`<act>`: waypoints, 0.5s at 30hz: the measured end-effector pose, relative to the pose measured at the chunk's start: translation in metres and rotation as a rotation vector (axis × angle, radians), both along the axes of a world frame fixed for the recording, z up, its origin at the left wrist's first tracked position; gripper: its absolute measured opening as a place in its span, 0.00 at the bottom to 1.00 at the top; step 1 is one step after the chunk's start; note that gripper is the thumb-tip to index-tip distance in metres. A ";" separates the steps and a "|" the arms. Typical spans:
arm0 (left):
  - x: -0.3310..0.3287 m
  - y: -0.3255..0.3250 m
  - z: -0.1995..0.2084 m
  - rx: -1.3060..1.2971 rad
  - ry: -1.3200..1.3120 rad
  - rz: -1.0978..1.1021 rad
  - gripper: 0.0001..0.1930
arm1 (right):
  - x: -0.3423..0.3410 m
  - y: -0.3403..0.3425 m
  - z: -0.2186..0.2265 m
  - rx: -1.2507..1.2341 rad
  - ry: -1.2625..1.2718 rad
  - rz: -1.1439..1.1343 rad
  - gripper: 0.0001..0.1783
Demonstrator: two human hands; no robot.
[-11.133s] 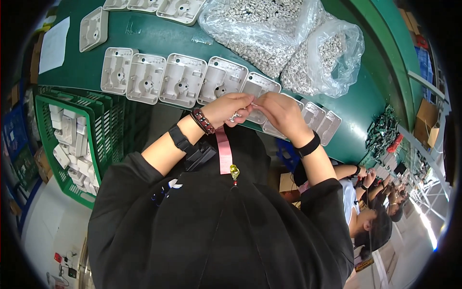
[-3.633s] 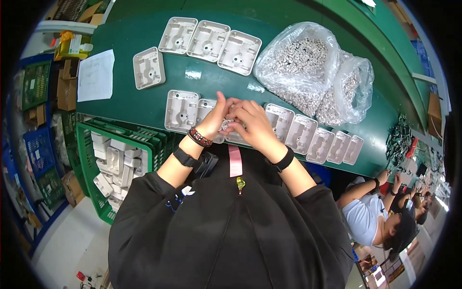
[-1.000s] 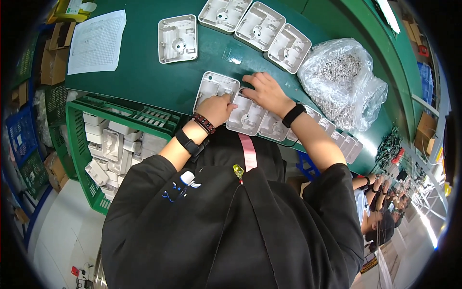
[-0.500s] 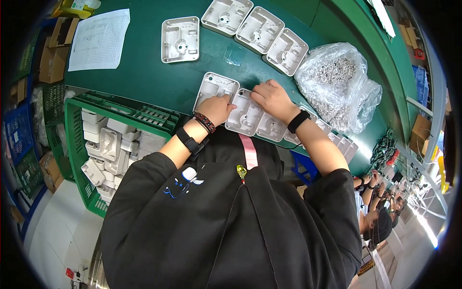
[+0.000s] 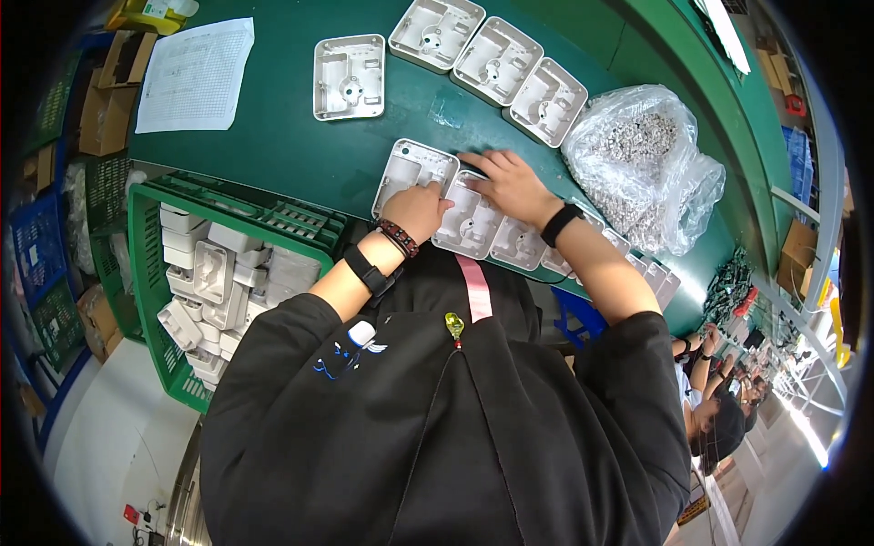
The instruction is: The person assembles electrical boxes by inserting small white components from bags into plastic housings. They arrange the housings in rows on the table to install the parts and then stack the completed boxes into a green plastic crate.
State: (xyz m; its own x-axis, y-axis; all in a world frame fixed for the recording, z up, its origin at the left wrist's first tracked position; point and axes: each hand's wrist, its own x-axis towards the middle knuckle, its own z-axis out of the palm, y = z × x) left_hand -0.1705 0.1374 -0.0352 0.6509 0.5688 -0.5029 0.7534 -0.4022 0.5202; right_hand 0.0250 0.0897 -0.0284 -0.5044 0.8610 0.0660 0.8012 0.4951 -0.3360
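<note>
My left hand (image 5: 414, 214) reaches into the leftmost pale grey plastic housing (image 5: 401, 168) of the near row. Its fingers are bent down together inside, and whatever they pinch is hidden. My right hand (image 5: 517, 189) lies over the upper edge of the neighbouring housing (image 5: 467, 229). Its fingers stretch leftward and stand apart, with nothing visible between them. More open-topped housings, such as this one (image 5: 517, 246), continue the row to the right, partly under my right forearm.
Farther back stand a single housing (image 5: 350, 77) and three touching ones (image 5: 497, 60). A clear plastic bag (image 5: 637, 164) of small metallic parts sits at right. A green crate (image 5: 146, 300) holds many housings at left, below a paper sheet (image 5: 196, 77). Another person (image 5: 719, 419) is at lower right.
The fingers of my right hand have straightened and spread from a bent, closed pose. My left hand stays in the leftmost housing. The whole view has shifted slightly.
</note>
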 end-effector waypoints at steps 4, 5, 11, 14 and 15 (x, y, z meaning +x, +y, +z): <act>-0.003 -0.002 -0.004 0.051 -0.076 0.019 0.17 | 0.006 -0.005 0.017 -0.094 0.154 -0.122 0.08; -0.005 -0.001 -0.003 0.073 -0.097 0.005 0.19 | 0.005 -0.006 0.020 -0.089 0.154 -0.119 0.08; -0.004 0.023 0.020 -0.974 -0.454 0.502 0.30 | -0.047 -0.014 0.049 -0.140 0.568 -0.592 0.13; 0.010 0.025 0.045 -1.018 -0.485 0.707 0.38 | -0.073 -0.012 0.065 -0.126 0.543 -0.615 0.13; 0.010 0.027 0.043 -1.013 -0.483 0.701 0.38 | -0.076 -0.010 0.065 -0.119 0.546 -0.620 0.13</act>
